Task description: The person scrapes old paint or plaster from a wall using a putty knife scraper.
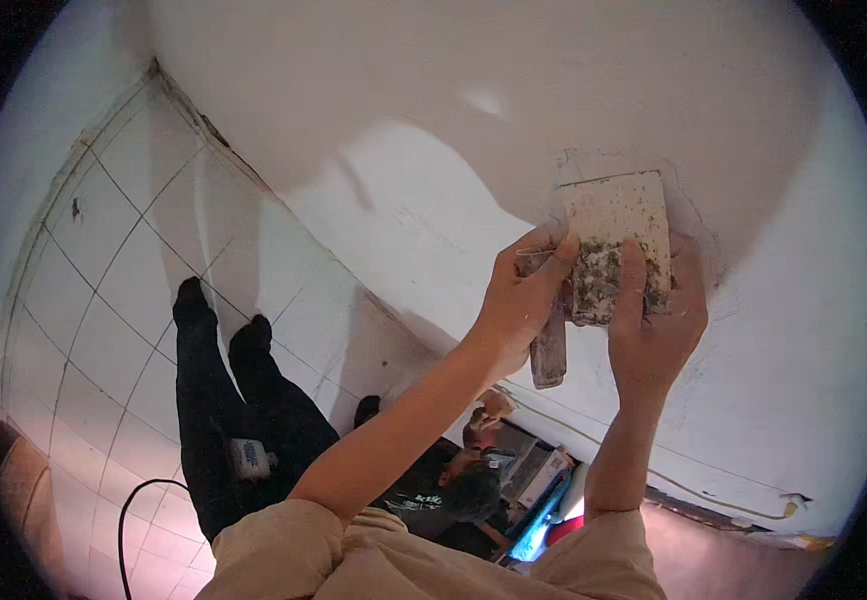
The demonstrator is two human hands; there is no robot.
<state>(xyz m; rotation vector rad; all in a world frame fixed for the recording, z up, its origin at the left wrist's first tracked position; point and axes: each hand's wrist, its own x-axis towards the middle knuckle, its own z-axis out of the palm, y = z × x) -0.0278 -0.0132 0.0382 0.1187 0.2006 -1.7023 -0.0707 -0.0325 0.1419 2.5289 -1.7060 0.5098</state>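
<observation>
A flat, squarish plate (617,214), pale with speckles and dark blotches on its lower half, is held up near the white wall. My right hand (655,307) grips its lower right side, the thumb lying over its face. At its left edge, my left hand (527,292) pinches with thumb and fingers. Also in my left hand is a worn grey-brown handle (550,352), pointing down out of the fist; which tool it belongs to I cannot tell. Fine cracks or lines show on the wall (688,187) around the plate.
Below my arms a person (441,487) in a dark shirt is low down, beside boxes (542,472) and a blue item (542,525). A yellowish cable (696,491) runs along the wall. White tiled floor (118,285) lies left, with a black cable (122,517) on it.
</observation>
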